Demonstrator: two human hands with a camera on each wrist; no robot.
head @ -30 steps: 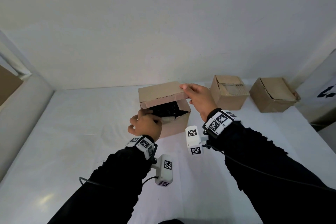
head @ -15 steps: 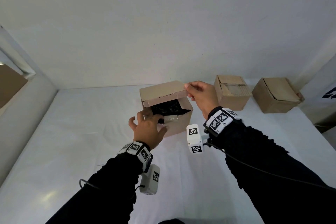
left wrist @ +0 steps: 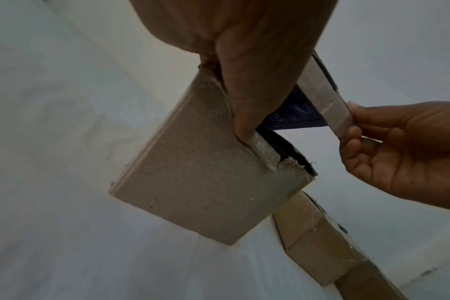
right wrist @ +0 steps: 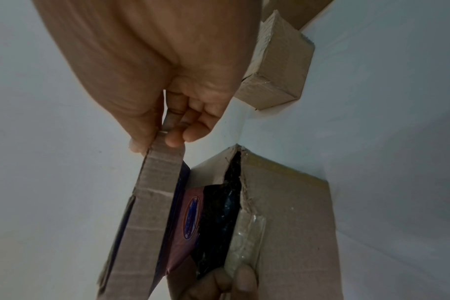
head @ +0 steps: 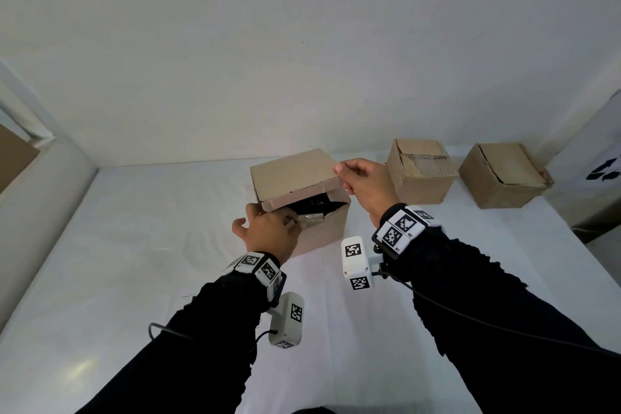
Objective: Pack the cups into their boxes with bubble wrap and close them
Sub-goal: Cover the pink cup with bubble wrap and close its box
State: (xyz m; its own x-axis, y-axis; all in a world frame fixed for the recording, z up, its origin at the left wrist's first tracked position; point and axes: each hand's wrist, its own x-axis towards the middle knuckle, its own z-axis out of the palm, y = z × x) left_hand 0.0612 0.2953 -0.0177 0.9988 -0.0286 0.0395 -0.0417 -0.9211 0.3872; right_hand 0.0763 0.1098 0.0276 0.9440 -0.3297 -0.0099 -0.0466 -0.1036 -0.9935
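A brown cardboard box (head: 322, 232) stands mid-table with its lid (head: 295, 175) half lowered. Something dark and shiny (right wrist: 219, 223) fills the inside; no cup shows. My right hand (head: 341, 171) pinches the lid's front flap (right wrist: 159, 182) at its right corner, thumb on top and fingers beneath. My left hand (head: 289, 222) is at the box's front left, its straight fingers (left wrist: 244, 125) pressing on the taped front rim (left wrist: 265, 150), thumb spread away. In the left wrist view, the right hand (left wrist: 347, 125) holds the flap's end.
Two more cardboard boxes, both closed, stand at the back right: one (head: 421, 171) just behind my right hand, the other (head: 500, 175) further right. White cloth covers the table (head: 134, 245). A white wall runs behind and a padded edge along the left.
My left hand has uncurled from the box's front opening and drawn back a little, its fingers now straight on the rim. The right hand keeps the lid flap, which sits slightly lower.
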